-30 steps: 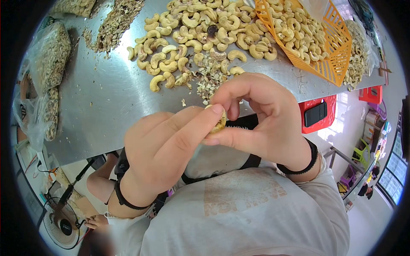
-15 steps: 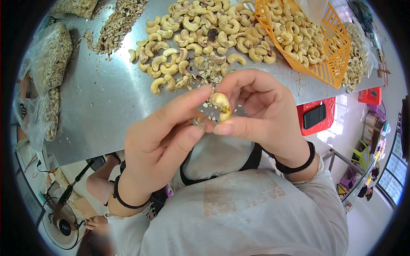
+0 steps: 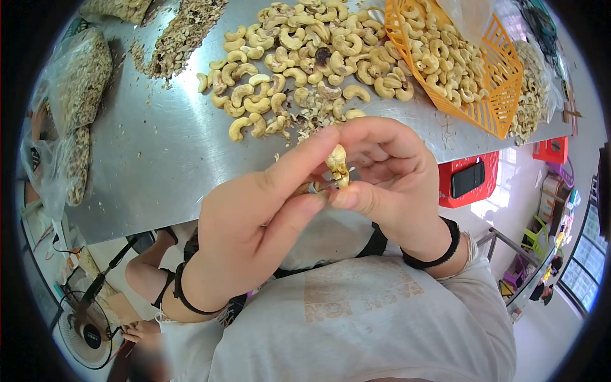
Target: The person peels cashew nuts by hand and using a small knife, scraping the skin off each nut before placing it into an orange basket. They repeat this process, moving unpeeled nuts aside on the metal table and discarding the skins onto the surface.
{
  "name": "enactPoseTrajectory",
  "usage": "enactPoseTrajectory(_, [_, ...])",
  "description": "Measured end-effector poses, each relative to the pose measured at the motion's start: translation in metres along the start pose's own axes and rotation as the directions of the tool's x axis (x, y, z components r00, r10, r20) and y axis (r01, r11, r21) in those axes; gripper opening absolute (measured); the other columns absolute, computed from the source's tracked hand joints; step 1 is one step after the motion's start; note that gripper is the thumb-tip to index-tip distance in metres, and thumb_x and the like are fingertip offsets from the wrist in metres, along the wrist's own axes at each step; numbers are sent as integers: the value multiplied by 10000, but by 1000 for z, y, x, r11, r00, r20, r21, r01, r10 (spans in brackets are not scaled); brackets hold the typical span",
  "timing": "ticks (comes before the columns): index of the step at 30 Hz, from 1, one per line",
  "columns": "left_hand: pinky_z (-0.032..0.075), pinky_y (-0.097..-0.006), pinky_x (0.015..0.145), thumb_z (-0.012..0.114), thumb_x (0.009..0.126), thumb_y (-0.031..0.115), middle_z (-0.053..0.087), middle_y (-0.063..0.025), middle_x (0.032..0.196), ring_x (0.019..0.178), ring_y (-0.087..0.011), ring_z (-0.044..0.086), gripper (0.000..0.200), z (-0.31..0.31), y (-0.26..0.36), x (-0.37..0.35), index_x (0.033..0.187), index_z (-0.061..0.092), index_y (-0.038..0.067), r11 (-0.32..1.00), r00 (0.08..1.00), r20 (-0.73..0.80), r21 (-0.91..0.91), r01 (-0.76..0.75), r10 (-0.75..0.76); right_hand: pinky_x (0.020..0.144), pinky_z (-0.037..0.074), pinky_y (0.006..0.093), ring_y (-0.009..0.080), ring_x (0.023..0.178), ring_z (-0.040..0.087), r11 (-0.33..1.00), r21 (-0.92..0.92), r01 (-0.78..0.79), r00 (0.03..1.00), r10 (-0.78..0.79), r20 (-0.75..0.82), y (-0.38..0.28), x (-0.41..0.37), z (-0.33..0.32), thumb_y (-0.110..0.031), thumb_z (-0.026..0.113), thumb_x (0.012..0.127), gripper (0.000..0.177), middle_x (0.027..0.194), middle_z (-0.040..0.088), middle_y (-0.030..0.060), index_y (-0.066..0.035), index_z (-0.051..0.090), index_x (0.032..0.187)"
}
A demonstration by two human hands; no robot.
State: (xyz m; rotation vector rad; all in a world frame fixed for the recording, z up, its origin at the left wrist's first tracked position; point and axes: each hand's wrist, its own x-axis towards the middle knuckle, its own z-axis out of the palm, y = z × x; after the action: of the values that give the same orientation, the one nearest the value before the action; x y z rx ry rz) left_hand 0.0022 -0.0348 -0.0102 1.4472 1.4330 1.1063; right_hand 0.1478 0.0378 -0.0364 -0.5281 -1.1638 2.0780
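Observation:
Between the thumb and fingers of my right hand [image 3: 394,169] is a pale cashew nut [image 3: 337,159] with a dark, scraped patch on its lower part. My left hand [image 3: 248,207] is closed around a small knife [image 3: 328,184]; most of its handle is hidden by my fingers. The thin blade touches the nut near its lower end. Just beyond my hands, a loose pile of cashews [image 3: 293,44] lies on the metal table [image 3: 159,165], with small pale scraps [image 3: 313,108] at its near edge.
An orange slotted basket [image 3: 503,95] of cashews stands at the right. Brown crumbs [image 3: 181,38] lie at the far left, near a plastic bag of bits [image 3: 83,76]. A phone [image 3: 468,179] rests on a red stool [image 3: 490,188]. A fan [image 3: 86,328] and another person's hand [image 3: 140,330] are lower left.
My left hand has moved right, bringing the knife blade against the cashew. The nut has turned more upright in my right hand and sits slightly lower.

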Motion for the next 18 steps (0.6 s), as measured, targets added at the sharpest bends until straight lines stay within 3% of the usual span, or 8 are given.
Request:
enactPoseTrajectory(1, [378,-178,531,514,762,18,576,-66,837,563,-54,462,387,0,-1,1,1140,441,-7,1000,1000,-2,0,0,0,803,412,265,146,899,528,999,-16,36,999,-36,-10,0,1,1,27,642,665,389,965,547,79,23,473,1016])
enactPoseTrajectory(3, [386,-184,546,505,755,-16,571,-59,851,576,-60,468,369,1,-3,3,1121,461,-12,886,963,-9,393,-244,269,803,412,266,148,897,530,997,-32,71,997,-72,-18,0,1,3,25,641,667,389,962,547,78,23,471,1017])
enactPoseTrajectory(7, [433,-233,559,517,730,-33,585,-124,860,664,-191,575,396,4,-2,0,1118,484,41,871,963,-71,447,-203,260,808,411,271,154,909,525,993,-73,92,995,-94,-31,4,1,3,24,631,679,392,984,535,83,22,458,1030])
enactPoseTrajectory(9, [419,-208,536,501,753,-29,590,-111,857,671,-152,575,365,3,2,-1,1112,485,29,989,994,-92,143,-39,53,811,410,272,156,917,521,993,-74,90,995,-93,-34,4,1,2,22,628,682,391,992,530,85,22,455,1032])
enactPoseTrajectory(10, [419,-208,536,501,753,-29,590,-111,857,671,-152,575,365,3,0,-1,1112,485,29,989,994,-93,144,-39,53,819,407,274,157,924,517,999,-26,28,999,-29,-38,3,1,2,18,620,693,386,997,527,86,19,448,1039])
enactPoseTrajectory(12, [362,-172,504,462,806,33,546,-37,746,556,-58,445,319,3,-3,-2,1122,465,-10,993,991,-118,-108,55,-67,826,403,276,158,931,513,999,22,-36,999,37,-39,2,1,1,15,611,704,382,1003,524,87,16,441,1046])
enactPoseTrajectory(15, [349,-161,498,448,816,46,551,-46,741,579,-55,454,316,0,3,0,1127,458,-12,937,970,-87,-289,194,-228,832,400,278,157,944,507,977,186,-109,994,111,2,1,4,0,-16,580,743,342,997,525,87,9,434,1052])
enactPoseTrajectory(18, [379,-164,532,449,813,38,553,-59,792,639,-66,488,332,5,0,2,1141,441,-15,974,982,-126,-196,114,-140,817,412,276,155,956,504,972,202,-121,993,121,11,3,5,-2,-59,540,785,333,1018,521,90,1,416,1088])
